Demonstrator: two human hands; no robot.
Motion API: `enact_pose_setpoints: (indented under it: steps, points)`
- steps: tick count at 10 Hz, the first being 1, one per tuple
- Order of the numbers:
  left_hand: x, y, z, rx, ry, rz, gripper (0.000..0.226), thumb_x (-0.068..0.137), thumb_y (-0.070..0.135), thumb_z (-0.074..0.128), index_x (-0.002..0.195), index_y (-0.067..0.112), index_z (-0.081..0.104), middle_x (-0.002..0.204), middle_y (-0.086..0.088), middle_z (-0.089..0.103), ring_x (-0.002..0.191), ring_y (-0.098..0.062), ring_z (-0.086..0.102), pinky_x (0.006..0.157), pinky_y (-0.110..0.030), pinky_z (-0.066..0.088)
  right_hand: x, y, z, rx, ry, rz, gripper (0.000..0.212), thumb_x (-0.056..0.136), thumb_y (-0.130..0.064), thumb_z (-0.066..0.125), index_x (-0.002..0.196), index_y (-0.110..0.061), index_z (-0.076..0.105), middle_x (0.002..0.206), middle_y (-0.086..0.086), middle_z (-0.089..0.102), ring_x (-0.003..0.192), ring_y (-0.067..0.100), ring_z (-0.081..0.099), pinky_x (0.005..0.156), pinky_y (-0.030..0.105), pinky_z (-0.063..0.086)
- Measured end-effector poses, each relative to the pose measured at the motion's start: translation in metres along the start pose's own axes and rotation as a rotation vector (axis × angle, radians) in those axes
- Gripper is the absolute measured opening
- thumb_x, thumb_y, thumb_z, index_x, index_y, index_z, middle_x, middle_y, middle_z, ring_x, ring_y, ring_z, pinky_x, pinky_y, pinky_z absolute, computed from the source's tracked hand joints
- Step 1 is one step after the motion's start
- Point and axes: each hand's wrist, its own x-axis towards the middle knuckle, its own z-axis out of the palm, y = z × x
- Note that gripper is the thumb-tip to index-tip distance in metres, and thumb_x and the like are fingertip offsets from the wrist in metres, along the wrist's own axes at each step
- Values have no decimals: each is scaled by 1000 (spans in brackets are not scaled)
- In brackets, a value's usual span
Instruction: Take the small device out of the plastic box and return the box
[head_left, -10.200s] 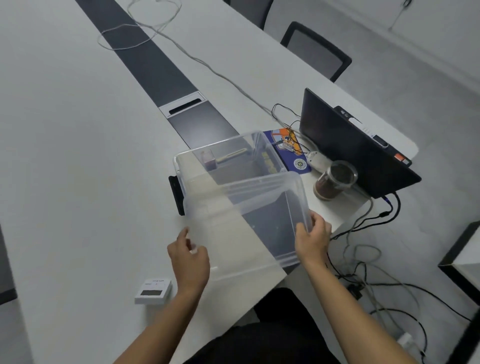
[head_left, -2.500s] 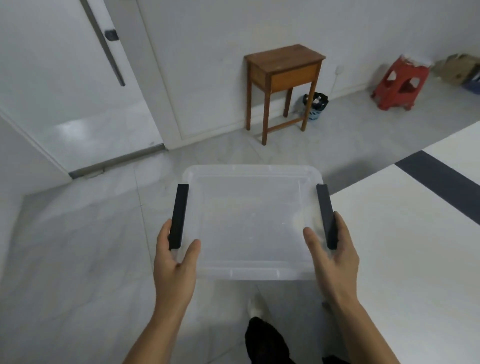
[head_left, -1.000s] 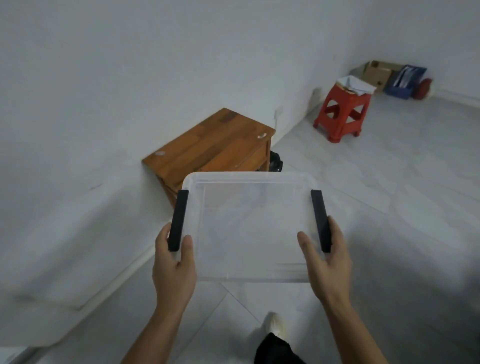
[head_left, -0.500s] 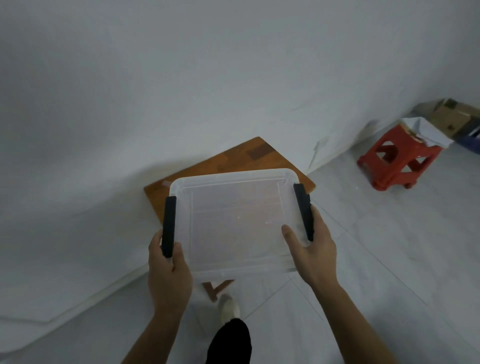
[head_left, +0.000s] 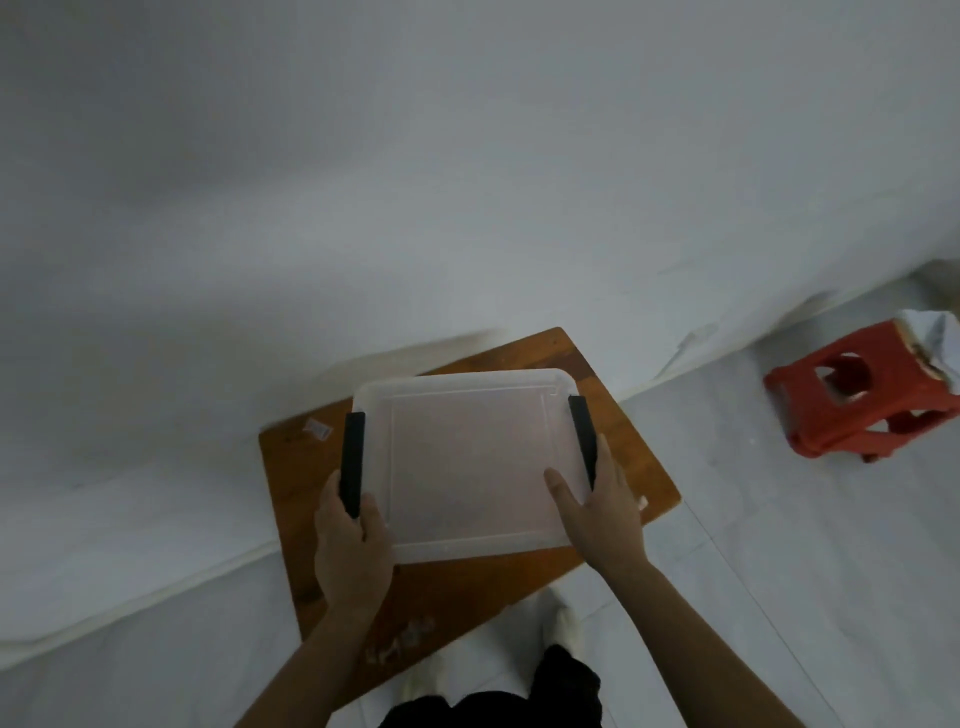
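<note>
The clear plastic box (head_left: 467, 457), lid on, with a black latch on each side, is directly over the top of the small wooden table (head_left: 628, 457). My left hand (head_left: 350, 545) grips its left side at the black latch. At the right side, by the other latch, my right hand (head_left: 602, 514) holds on. Whether the box rests on the table or hangs just above it I cannot tell. The small device is not in view.
The wooden table stands against a white wall (head_left: 467, 182). A red plastic stool (head_left: 857, 400) with white paper on it stands on the tiled floor to the right. My feet (head_left: 561, 623) are just in front of the table.
I have walked from the white desk up to the wooden table. In the last second the box has come over the table top, and the view now looks down on it.
</note>
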Motion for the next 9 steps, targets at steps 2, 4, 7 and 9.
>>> enact_pose_setpoints:
  steps: [2, 4, 7, 9]
  points:
    - [32, 14, 25, 110, -87, -107, 88, 95, 52, 50, 159, 16, 3, 162, -14, 20, 144, -35, 29, 111, -53, 33, 95, -15, 22, 22, -231, -228, 88, 88, -68, 46, 155, -24, 10, 154, 1, 32, 135, 22, 40, 103, 40, 42]
    - [34, 34, 61, 552, -54, -35, 92, 89, 72, 34, 159, 18, 7, 167, -13, -6, 152, -36, -1, 116, -56, 22, 142, -13, 33, -96, -324, -383, 85, 88, -76, 31, 153, -32, 0, 161, -3, 5, 142, 26, 31, 105, 47, 43]
    - [45, 34, 74, 823, -50, 65, 83, 95, 67, 19, 156, 11, 23, 164, -18, 21, 150, -41, 6, 108, -60, 33, 167, -27, 33, -154, -371, -438, 75, 93, -69, 20, 153, -32, -6, 161, 4, 6, 132, 30, 43, 99, 46, 48]
    - [42, 40, 71, 845, -115, 20, 88, 91, 71, 11, 159, 15, 9, 168, -14, 3, 151, -38, -10, 112, -56, 27, 182, -45, 16, -145, -524, -419, 77, 95, -59, 39, 155, -22, 10, 163, 6, 9, 145, 32, 18, 113, 50, 29]
